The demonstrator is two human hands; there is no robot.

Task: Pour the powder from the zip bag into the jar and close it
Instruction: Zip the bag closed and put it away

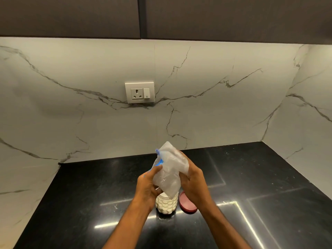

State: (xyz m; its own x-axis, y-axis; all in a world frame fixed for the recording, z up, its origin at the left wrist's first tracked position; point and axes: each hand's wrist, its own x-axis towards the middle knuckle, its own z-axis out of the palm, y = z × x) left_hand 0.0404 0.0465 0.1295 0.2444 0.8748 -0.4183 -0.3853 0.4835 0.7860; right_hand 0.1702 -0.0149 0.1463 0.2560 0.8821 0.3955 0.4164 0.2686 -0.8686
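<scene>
A clear zip bag with a blue zip strip hangs upended over the jar, its lower corner reaching into the jar's mouth. The jar is clear with a scaled pattern and shows pale powder inside. It stands on the black counter. My left hand grips the bag's left side near the blue strip. My right hand holds the bag's right side, fingers curled round the plastic. A pink round lid lies flat on the counter just right of the jar, partly behind my right wrist.
A white marbled wall backs the counter and turns forward at the right. A socket with a switch sits on the wall above the counter. Dark cabinets hang overhead.
</scene>
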